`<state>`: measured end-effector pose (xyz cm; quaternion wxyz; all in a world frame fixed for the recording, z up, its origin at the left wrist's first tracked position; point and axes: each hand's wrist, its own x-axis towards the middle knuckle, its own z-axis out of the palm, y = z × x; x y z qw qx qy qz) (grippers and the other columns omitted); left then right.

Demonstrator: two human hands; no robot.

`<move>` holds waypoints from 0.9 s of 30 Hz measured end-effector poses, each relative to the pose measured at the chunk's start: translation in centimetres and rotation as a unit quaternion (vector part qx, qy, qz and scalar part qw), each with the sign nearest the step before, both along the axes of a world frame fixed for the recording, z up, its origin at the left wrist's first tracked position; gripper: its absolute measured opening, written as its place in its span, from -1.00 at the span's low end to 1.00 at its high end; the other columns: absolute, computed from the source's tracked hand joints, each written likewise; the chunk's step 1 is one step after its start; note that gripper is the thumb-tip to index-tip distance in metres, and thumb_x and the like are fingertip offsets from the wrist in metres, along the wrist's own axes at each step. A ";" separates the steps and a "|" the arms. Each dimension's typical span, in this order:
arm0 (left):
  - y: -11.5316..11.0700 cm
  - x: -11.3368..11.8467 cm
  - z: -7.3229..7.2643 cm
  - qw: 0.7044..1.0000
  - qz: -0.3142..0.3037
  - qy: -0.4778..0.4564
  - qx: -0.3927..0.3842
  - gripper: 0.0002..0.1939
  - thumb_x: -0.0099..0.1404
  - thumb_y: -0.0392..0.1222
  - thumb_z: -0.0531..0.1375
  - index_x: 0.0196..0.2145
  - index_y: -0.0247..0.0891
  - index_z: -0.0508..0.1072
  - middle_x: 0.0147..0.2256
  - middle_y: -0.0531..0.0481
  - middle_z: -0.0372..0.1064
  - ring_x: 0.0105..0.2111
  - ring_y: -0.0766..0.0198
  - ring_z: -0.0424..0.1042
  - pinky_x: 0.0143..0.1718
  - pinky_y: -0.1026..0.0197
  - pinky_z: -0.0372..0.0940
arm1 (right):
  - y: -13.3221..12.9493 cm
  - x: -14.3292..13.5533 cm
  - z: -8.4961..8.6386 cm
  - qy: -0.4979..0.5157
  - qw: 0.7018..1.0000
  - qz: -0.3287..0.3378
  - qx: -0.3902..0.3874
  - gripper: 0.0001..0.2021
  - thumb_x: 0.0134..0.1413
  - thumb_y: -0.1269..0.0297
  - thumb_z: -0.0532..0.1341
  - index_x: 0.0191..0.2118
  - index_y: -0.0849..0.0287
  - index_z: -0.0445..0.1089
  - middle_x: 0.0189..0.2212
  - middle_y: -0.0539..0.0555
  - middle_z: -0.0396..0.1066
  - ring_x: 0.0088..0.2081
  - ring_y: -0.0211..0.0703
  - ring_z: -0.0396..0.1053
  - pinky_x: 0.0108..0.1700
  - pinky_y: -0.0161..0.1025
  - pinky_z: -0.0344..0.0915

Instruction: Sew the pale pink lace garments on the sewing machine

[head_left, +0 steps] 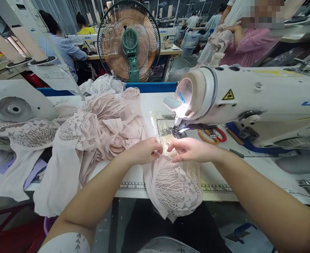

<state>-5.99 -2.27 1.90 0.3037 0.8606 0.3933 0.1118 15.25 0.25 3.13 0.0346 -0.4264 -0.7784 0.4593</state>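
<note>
A pale pink lace bra [178, 186] hangs over the front edge of the sewing table, its moulded cup turned up. My left hand [148, 151] pinches the upper edge of the bra fabric, fingers closed. Close beside it, my right hand [189, 149] has thumb and forefinger brought together at the same edge, just in front of the needle area. The lit needle and presser foot of the sewing machine [249, 95] stand right behind my fingers. Whatever thin strip lies between the right fingertips is too small to make out fully.
Piled pink lace bras [104, 123] cover the table on the left. Scissors with orange and red handles [210, 136] lie under the machine arm. A large fan [130, 42] stands behind the table. Another machine [15, 102] is at far left. Several people work beyond, one in pink [257, 45].
</note>
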 end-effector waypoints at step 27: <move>-0.5 -0.2 1.4 0.996 0.030 0.077 0.037 -0.88 0.25 -0.19 0.13 -0.30 -0.26 0.42 -0.32 0.02 0.26 -0.42 0.36 0.26 -0.43 0.32 0.11 | -0.4 -2.4 -1.9 0.131 0.985 -0.106 -0.042 -0.67 0.11 -0.02 -0.13 -0.48 0.11 0.05 -0.63 -0.11 0.04 -0.62 -0.35 -0.03 -0.55 -0.31 0.02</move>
